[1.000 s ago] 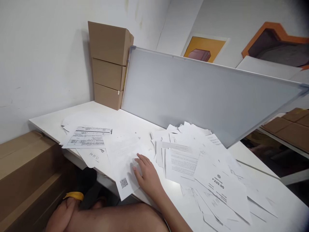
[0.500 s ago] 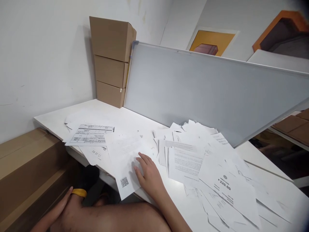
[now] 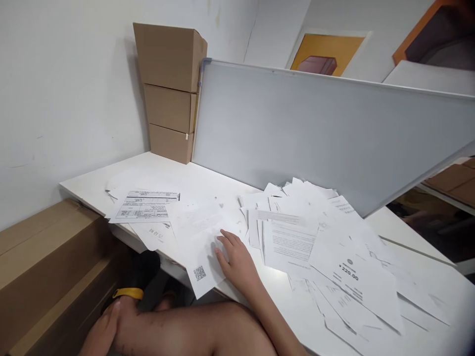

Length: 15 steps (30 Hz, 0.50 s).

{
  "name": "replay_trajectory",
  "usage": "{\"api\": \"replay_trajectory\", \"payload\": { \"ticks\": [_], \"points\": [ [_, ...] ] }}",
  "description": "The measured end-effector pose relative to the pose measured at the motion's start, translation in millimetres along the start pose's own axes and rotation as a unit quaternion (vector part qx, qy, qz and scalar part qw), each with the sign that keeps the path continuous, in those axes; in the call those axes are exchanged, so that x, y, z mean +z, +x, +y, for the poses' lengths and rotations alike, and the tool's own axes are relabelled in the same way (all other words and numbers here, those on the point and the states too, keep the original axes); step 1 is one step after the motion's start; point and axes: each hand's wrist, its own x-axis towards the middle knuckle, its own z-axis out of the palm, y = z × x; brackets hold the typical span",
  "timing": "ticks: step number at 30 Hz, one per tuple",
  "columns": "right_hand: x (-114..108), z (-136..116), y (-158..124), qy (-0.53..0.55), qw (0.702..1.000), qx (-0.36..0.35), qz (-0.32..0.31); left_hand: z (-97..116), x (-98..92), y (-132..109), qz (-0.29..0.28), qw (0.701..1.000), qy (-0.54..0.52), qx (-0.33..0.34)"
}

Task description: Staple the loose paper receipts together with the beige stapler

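My right hand [image 3: 237,259] lies palm down with its fingers spread, on the right edge of a white sheet with a QR code [image 3: 198,247]. The sheet's near corner sticks out past the edge of the white table [image 3: 218,175]. At the lower left, my left hand [image 3: 102,329] rests flat against my lower leg, just below a yellow strap [image 3: 128,292]; part of its fingers is hidden. Left of the QR sheet is a printed form with a table [image 3: 144,206]. To the right lie a text page [image 3: 289,243] and a sheet marked 220.00 [image 3: 349,272].
A broad heap of loose papers [image 3: 308,190] covers the table's right side. Behind it leans a large whiteboard [image 3: 297,128]. Stacked cardboard boxes [image 3: 168,106] stand at the back corner by the wall. A long cardboard box [image 3: 48,247] is beside the table at left.
My left hand has shifted slightly right and down along the leg. The right hand stays on the QR sheet. The whole view has shifted a little.
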Motion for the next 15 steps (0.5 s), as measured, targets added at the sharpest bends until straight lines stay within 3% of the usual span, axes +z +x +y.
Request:
{"api": "replay_trajectory", "payload": {
  "ticks": [4, 7, 10, 15],
  "points": [
    [3, 2, 0, -0.001, 1.0, -0.002, 0.014, -17, 18.8, -19, 0.039, 0.991, 0.074, 0.108],
    [6, 3, 0, -0.006, 1.0, -0.008, 0.025, -28, 34.2, -30, 0.098, 0.972, 0.158, 0.143],
    [7, 4, -1, -0.016, 0.999, -0.01, 0.036, -29, 39.9, -29, 0.136, 0.974, 0.149, 0.103],
    [7, 5, -2, -0.003, 0.999, -0.001, 0.043, -4, 28.9, 3, 0.115, 0.99, 0.077, 0.036]
  ]
}}
